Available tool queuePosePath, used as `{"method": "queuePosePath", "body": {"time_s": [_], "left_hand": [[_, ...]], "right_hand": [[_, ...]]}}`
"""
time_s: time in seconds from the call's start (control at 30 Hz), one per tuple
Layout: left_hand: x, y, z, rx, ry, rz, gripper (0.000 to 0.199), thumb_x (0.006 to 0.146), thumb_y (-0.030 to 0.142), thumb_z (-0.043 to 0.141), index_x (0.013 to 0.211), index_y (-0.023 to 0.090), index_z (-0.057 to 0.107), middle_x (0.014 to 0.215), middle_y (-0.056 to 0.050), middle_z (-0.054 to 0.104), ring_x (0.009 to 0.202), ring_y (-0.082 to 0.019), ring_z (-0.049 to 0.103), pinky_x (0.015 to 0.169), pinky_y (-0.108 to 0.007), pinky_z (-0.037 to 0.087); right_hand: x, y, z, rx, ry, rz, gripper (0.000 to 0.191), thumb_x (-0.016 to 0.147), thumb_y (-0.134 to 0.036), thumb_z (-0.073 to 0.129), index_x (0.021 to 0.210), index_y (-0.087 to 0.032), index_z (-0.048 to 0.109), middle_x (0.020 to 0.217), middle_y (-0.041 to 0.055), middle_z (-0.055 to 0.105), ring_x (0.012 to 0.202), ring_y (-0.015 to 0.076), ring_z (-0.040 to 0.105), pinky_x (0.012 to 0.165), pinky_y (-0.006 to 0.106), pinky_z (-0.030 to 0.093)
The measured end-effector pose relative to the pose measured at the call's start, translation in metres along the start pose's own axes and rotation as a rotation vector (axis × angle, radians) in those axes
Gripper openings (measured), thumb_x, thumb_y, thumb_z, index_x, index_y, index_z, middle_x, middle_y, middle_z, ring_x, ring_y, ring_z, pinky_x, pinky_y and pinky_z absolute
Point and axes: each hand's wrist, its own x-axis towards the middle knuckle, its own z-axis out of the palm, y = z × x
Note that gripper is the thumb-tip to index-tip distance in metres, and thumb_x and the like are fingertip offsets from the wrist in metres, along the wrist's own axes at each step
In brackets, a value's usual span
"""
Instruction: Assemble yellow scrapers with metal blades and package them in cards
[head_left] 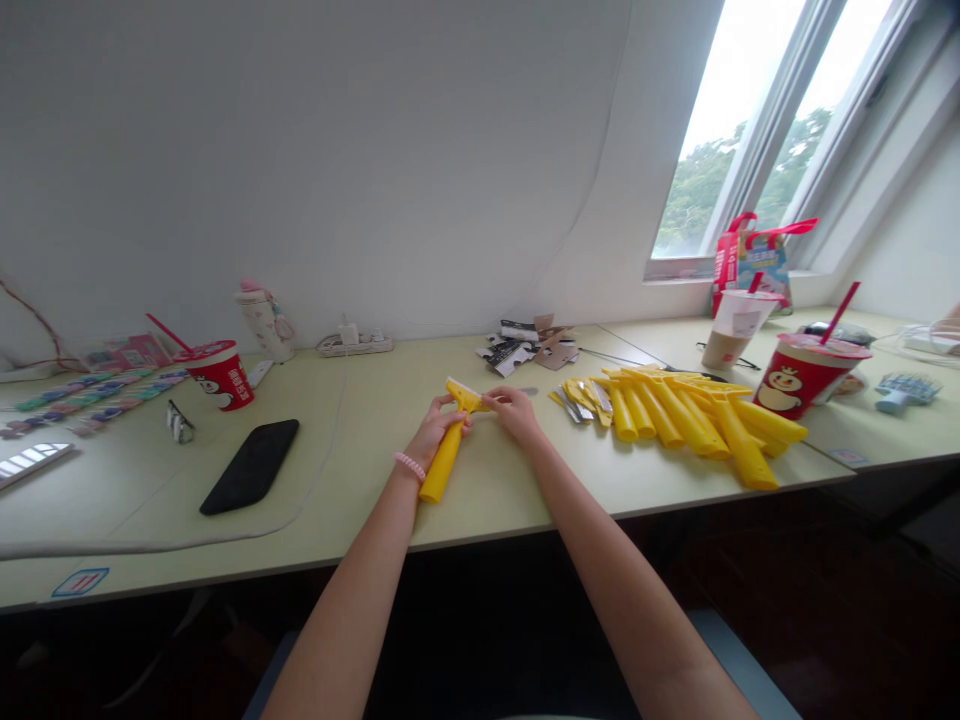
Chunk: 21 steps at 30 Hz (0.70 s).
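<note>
A yellow scraper (444, 462) with a wide T-shaped head is held over the table, its handle angled down toward the front edge. My left hand (435, 432), with a pink beaded band at the wrist, is closed around its neck. The fingers of my right hand (516, 412) pinch the right end of the scraper's head. To the right lies a pile of several yellow handles (682, 415), with small yellow pieces and silvery blades (583, 400) at its left side. Torn black and brown cardboard (529, 345) lies behind my hands.
A black phone (251, 467), a red cup (221, 375) and a bottle (266, 322) stand or lie to the left. A power strip (354, 343) is by the wall. On the right are another red cup (810, 377), a milky drink cup (736, 328) and a blue brush (906, 392).
</note>
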Motion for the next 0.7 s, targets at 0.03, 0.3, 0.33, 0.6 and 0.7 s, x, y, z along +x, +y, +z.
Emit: {"method": "queuePosePath", "body": {"time_s": [0.03, 0.3, 0.33, 0.6, 0.7], "left_hand": [[0.001, 0.000, -0.001, -0.003, 0.017, -0.001, 0.051, 0.070, 0.012, 0.059, 0.113, 0.018, 0.033, 0.069, 0.000, 0.057, 0.056, -0.008, 0.056, 0.057, -0.018, 0.043], [0.001, -0.001, -0.003, -0.088, 0.099, -0.093, 0.051, 0.074, 0.005, 0.055, 0.118, 0.015, 0.030, 0.069, -0.004, 0.057, 0.050, -0.007, 0.053, 0.050, -0.017, 0.042], [0.000, -0.001, -0.002, -0.106, 0.098, -0.091, 0.052, 0.073, 0.004, 0.055, 0.117, 0.015, 0.030, 0.070, -0.004, 0.057, 0.050, -0.007, 0.053, 0.050, -0.017, 0.042], [0.000, 0.001, 0.001, -0.144, 0.102, -0.052, 0.048, 0.073, 0.002, 0.054, 0.113, 0.016, 0.032, 0.073, -0.005, 0.057, 0.053, -0.007, 0.054, 0.051, -0.017, 0.043], [0.001, 0.001, 0.000, -0.150, 0.103, -0.035, 0.047, 0.073, 0.002, 0.054, 0.112, 0.016, 0.032, 0.075, -0.006, 0.057, 0.054, -0.007, 0.055, 0.052, -0.017, 0.043]], "right_hand": [[0.003, 0.003, -0.001, -0.055, 0.049, -0.010, 0.017, 0.073, -0.031, 0.053, 0.076, -0.018, 0.064, 0.080, 0.0040, 0.065, 0.073, 0.0164, 0.057, 0.072, 0.028, 0.043], [0.024, 0.031, -0.021, -0.735, 0.064, -0.059, 0.034, 0.081, -0.016, 0.042, 0.111, -0.015, 0.056, 0.129, 0.0117, 0.046, 0.122, 0.0247, 0.033, 0.097, 0.037, 0.026], [0.025, 0.032, -0.022, -0.776, 0.028, -0.040, 0.032, 0.082, -0.016, 0.040, 0.108, -0.014, 0.058, 0.125, 0.0134, 0.048, 0.120, 0.0252, 0.036, 0.095, 0.036, 0.027], [0.020, 0.031, -0.026, -0.758, 0.096, 0.029, 0.023, 0.078, -0.012, 0.042, 0.086, -0.016, 0.064, 0.095, 0.0134, 0.059, 0.093, 0.0240, 0.051, 0.078, 0.031, 0.037], [0.015, 0.028, -0.035, -0.625, 0.180, 0.036, 0.022, 0.078, -0.014, 0.043, 0.083, -0.017, 0.064, 0.090, 0.0117, 0.059, 0.084, 0.0223, 0.054, 0.072, 0.031, 0.039]]}}
